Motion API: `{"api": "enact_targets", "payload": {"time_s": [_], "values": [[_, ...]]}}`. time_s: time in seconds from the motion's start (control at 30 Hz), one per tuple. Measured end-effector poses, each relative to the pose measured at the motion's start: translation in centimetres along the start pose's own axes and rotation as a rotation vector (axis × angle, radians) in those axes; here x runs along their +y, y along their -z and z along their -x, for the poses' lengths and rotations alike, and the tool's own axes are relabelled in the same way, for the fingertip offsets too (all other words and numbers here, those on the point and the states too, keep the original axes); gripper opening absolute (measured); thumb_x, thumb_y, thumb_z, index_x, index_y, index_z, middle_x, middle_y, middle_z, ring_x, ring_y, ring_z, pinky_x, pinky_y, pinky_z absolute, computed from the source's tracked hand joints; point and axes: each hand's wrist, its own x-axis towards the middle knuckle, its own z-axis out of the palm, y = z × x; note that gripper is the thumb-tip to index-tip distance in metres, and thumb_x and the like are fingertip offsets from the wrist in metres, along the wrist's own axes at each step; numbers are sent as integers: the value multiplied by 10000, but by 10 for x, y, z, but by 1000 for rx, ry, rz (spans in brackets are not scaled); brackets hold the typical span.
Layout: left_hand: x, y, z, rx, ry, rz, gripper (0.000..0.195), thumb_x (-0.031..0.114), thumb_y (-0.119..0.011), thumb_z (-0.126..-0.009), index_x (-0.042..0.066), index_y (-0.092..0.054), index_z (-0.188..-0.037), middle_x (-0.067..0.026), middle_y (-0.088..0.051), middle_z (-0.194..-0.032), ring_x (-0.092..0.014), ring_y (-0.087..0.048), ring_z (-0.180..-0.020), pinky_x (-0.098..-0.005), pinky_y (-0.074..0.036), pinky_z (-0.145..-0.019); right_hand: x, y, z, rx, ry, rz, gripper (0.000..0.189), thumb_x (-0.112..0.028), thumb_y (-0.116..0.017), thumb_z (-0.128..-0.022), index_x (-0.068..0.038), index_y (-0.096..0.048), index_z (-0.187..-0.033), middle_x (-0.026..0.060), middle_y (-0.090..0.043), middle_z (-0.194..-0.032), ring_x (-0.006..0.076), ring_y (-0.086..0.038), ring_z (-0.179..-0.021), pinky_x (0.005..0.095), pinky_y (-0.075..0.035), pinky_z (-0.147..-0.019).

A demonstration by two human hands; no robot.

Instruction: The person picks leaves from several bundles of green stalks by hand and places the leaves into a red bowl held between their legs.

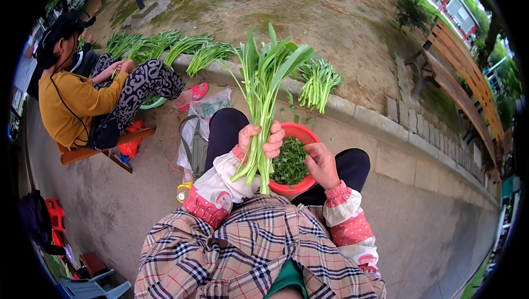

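Note:
My left hand (273,140) grips a bunch of long-stemmed leafy greens (261,92), which look like water spinach. The bunch stands upright in front of me, leaves at the top and pale cut stem ends hanging below my fist. Between my knees sits a red plastic basin (309,131) with a heap of loose dark green leaves (289,162) in it. My right hand (323,167) hovers over the basin's right rim with its fingers curled. Whether anything is pinched between those fingers is hidden.
Several more bunches of greens (210,56) lie along the stone curb (343,107), one bunch (318,84) just beyond the basin. A person in a mustard top (82,96) sits at left on a wooden stool (86,154). A grey bag (199,150) lies by my left knee.

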Motion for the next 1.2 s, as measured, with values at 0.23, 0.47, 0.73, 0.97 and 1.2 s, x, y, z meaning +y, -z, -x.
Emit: {"api": "enact_targets", "payload": {"time_s": [0.23,0.47,0.73,0.97,1.2], "values": [[3,-12,5,359,77,-237,269,195,-589,-817,24,-543,-1019,-78,-572,-871,-190,-597,-722,-340,-501,-667,-9,7,-4,9,-55,-287,167,0,-549,-867,26,-556,-1033,57,-595,-877,105,-616,-686,235,-497,-596],[3,-38,-6,664,238,-544,227,100,-639,-777,1,-565,-968,-101,-602,-768,-208,-617,-606,-329,-534,-570,-44,16,-11,-19,-66,-378,255,-18,-535,-891,39,-493,-1135,61,-586,-917,95,-599,-715,228,-506,-636],[0,-53,-9,756,418,-766,215,124,-660,-763,-5,-580,-916,-90,-603,-714,-177,-604,-542,-300,-520,-514,-48,15,-18,0,7,-336,296,0,-533,-877,52,-475,-1163,75,-585,-881,97,-590,-693,229,-491,-600],[3,-56,-12,815,470,-866,220,116,-672,-749,-4,-586,-912,-83,-604,-709,-173,-604,-537,-299,-521,-509,-43,13,-17,38,25,-255,260,0,-549,-859,50,-516,-1112,92,-603,-840,117,-606,-660,248,-495,-576],[4,-56,-15,850,520,-937,208,89,-674,-741,-4,-581,-902,-80,-602,-705,-169,-603,-536,-297,-518,-494,-40,13,-18,46,44,-142,184,-27,-575,-848,30,-541,-1019,117,-629,-747,183,-627,-623,298,-491,-564]]}}
